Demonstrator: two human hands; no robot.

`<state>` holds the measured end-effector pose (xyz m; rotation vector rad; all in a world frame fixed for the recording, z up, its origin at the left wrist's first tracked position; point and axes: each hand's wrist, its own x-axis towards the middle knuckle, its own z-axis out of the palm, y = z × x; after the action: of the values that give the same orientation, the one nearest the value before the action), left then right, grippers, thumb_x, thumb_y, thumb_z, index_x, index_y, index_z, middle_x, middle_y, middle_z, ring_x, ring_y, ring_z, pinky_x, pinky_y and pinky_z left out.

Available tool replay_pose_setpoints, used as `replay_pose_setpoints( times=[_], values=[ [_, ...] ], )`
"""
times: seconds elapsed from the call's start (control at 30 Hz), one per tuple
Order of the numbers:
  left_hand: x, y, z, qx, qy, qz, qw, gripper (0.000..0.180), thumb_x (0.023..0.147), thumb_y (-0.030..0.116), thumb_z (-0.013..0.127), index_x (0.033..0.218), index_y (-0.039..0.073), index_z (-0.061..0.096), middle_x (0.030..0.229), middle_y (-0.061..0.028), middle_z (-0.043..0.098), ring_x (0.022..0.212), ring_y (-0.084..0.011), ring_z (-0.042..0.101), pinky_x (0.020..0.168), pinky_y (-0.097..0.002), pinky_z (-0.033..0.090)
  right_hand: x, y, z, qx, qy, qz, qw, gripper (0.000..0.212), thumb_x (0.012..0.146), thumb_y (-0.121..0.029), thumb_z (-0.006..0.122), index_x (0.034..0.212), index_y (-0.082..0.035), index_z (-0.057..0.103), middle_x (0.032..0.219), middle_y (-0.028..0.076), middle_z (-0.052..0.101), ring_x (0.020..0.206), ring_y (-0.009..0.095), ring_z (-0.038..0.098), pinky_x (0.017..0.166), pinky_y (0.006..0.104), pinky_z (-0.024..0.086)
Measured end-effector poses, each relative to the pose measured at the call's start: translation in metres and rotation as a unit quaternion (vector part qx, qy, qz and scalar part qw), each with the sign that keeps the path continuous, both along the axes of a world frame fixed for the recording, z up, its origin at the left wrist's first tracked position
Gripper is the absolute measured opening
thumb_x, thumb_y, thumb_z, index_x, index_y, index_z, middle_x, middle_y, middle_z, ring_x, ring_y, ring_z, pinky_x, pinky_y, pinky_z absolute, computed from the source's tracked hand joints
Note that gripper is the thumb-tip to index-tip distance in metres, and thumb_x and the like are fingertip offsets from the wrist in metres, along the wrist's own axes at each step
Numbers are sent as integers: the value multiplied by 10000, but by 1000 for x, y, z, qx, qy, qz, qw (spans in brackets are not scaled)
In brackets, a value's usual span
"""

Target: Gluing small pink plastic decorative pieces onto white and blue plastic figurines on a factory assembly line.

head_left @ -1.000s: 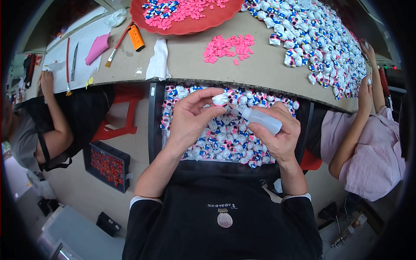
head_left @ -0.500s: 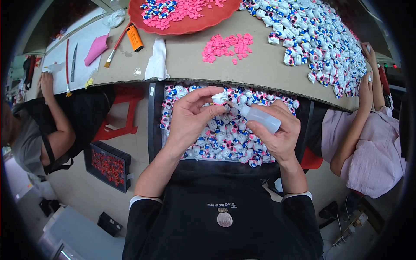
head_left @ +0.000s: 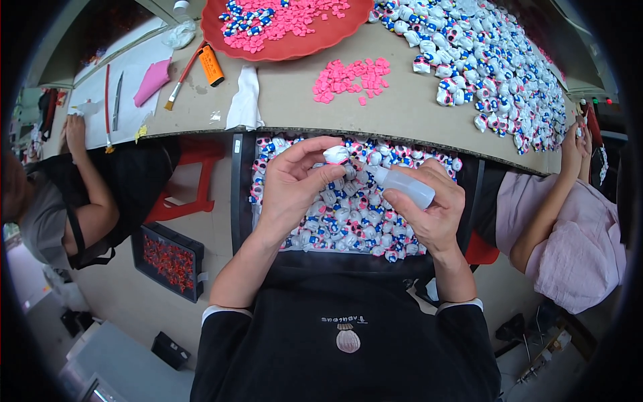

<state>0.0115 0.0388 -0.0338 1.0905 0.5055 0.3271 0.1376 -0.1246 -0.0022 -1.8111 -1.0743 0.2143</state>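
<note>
The left hand point(head_left: 293, 184) there pinches a figurine point(head_left: 336, 155), the right hand point(head_left: 439, 208) a squeeze bottle point(head_left: 410, 189) at the figurine's four o'clock.

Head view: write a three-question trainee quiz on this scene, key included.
1. What does each hand hold: left hand, right hand?
2. True or false: blue-and-white pieces lie with pink pieces in the red dish.
3. On the tabletop, what lies between the orange item and the loose pink heap? A: red stool; B: white cloth; C: black crate.
Key: 1. left, small white piece with pink edge; right, translucent bottle. 2. true. 3. B.
</note>
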Motion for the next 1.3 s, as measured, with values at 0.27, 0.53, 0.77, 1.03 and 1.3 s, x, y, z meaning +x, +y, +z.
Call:
replay_pose_setpoints(
  times=[0.27, 0.53, 0.77, 1.03, 1.3],
  values=[
    [1, -1, 1, -7, 18, 4, 1000, 336, 768, -65, 650, 1091, -13, 574, 918, -65, 639, 821, -86, 606, 724, -194, 492, 9, -4, -3, 26, 87, -61, 994, 331, 665, -81, 769, 963, 8, 654, 801, 73, 652, 639, 137, 554, 600, 236, 432],
    [-18, -3, -9, -7, 51, 4, 999, 299, 787, -50, 638, 1072, -21, 553, 929, -102, 631, 856, -171, 634, 762, -280, 523, 68, 23, -42, 49, -29, -148, 987, 317, 749, -104, 706, 1028, 11, 609, 854, 100, 646, 750, 148, 601, 687, 251, 467],
    [-20, -4, -11, -57, 44, 6, 997, 333, 797, -83, 613, 1108, -11, 521, 972, -93, 611, 922, -190, 632, 768, -248, 511, 60, 36, -32, 61, -56, -234, 969, 241, 754, -98, 698, 960, -3, 615, 826, 89, 623, 701, 179, 598, 652, 290, 473],
    [-24, -4, -16, -75, 8, 30, 997, 297, 793, -75, 621, 1063, -17, 510, 973, -112, 609, 864, -192, 640, 753, -262, 523, 29, 61, -43, -15, -64, -109, 992, 108, 799, -61, 636, 877, 13, 629, 779, 91, 602, 615, 155, 579, 536, 275, 452],
    [-29, 4, -17, -70, 34, 75, 994, 303, 781, -76, 627, 1066, -18, 542, 917, -98, 627, 825, -153, 634, 735, -245, 518, 29, 84, -37, -80, -166, -90, 979, 91, 770, -77, 623, 835, -16, 644, 772, 109, 601, 720, 278, 593, 651, 364, 473]
  ],
)
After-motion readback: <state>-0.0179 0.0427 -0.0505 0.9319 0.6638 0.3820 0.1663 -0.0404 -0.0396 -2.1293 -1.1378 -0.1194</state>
